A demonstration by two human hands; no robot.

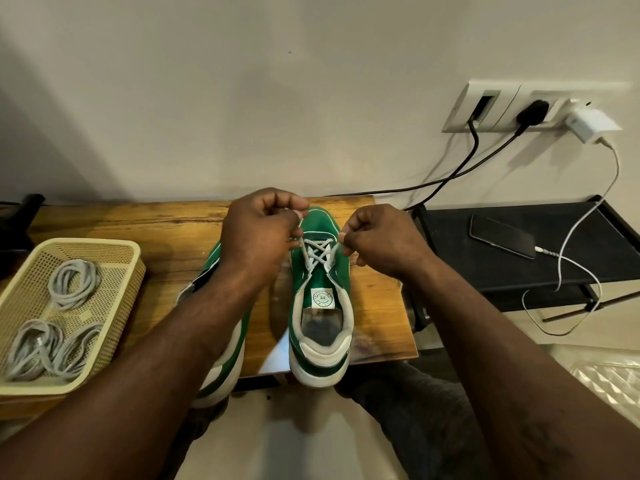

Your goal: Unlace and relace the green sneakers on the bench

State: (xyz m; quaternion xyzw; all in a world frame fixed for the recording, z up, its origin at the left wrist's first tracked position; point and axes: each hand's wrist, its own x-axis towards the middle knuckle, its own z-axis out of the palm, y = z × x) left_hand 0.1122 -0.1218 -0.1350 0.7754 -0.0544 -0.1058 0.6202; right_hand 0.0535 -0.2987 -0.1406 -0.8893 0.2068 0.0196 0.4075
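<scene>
Green sneaker (320, 306) on desk (138, 220), heel toward person, lace (318, 252) crossed near toe. Left hand (263, 230) fingers pinch one lace end, right hand (377, 240) fingers pinch other. Second sneaker (228, 358) just left, under forearm.

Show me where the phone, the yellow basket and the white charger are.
phone (502, 236), head view, middle of its dark screen.
yellow basket (93, 241), head view, its far rim.
white charger (590, 125), head view, its plugged-in body.

Left hand (258, 233) and right hand (377, 242) sit side by side, each curled and pinching the lace (319, 255)
</scene>
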